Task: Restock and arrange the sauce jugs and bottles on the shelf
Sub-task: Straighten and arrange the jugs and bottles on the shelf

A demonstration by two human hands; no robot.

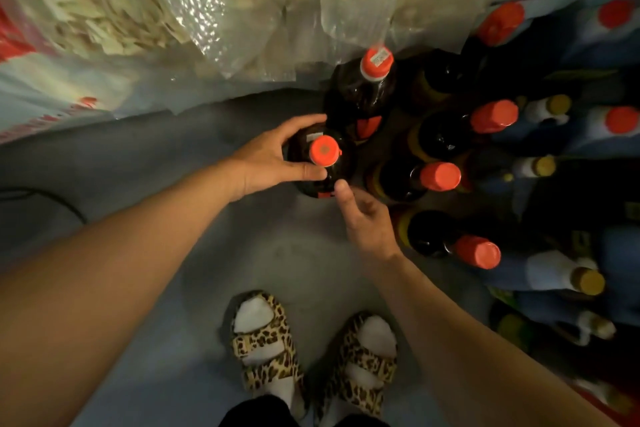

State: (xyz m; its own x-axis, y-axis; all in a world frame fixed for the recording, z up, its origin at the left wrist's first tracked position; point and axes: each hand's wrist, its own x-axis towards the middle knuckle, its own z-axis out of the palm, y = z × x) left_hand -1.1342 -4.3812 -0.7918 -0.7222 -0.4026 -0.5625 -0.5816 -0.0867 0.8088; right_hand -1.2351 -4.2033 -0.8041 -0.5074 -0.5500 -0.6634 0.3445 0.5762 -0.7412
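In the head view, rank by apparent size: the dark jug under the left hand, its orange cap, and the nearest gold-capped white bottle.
1. Dark jug
2. White bottle, though partly hidden
3. Orange cap

Nothing legible anywhere. On the orange cap [376, 61] of the rear dark jug, a small white sticker [379, 58] with print too blurred to make out (possibly a price or date code, but unreadable). On the shoulder of the near jug [320, 163], a pale label patch [308, 137], characters smeared. Along the left edge, red markings [85, 102] on pale sacks, shapes only, no letters to pick out. On the yellow labels [414, 142] of the dark bottles to the right, no readable brand or number.
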